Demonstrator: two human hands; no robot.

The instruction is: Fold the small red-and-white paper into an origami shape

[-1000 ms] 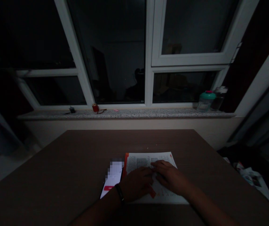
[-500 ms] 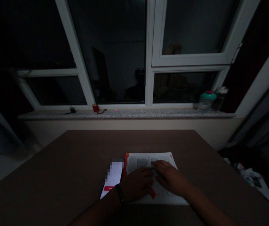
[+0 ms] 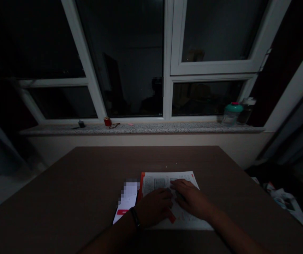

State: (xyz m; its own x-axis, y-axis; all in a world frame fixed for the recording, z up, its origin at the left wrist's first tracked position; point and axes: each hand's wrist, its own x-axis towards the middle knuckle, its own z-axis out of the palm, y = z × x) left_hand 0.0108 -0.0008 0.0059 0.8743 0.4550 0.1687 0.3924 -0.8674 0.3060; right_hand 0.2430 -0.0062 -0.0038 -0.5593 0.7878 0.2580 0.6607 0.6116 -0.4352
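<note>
A printed booklet point(image 3: 191, 220) with an orange left edge lies on the brown table point(image 3: 93, 165). Across its lower left part rests my left hand point(image 3: 155, 206), a dark band on the wrist. A small red object point(image 3: 172, 216) shows under the fingers of that hand, and they are curled round it. My right hand point(image 3: 191, 197) lies on the right part of the page with its fingers stretched toward the middle, holding nothing. The fingertips of both hands are close together. Left of the booklet is a phone point(image 3: 127, 201) with a lit screen.
Behind the table runs a speckled windowsill point(image 3: 151, 127). It bears a red item point(image 3: 107, 121), a small dark bottle point(image 3: 81, 124), a teal-lidded bottle point(image 3: 231, 113) and a clear bottle point(image 3: 247, 110). Papers point(image 3: 286, 203) lie beyond the table's right edge.
</note>
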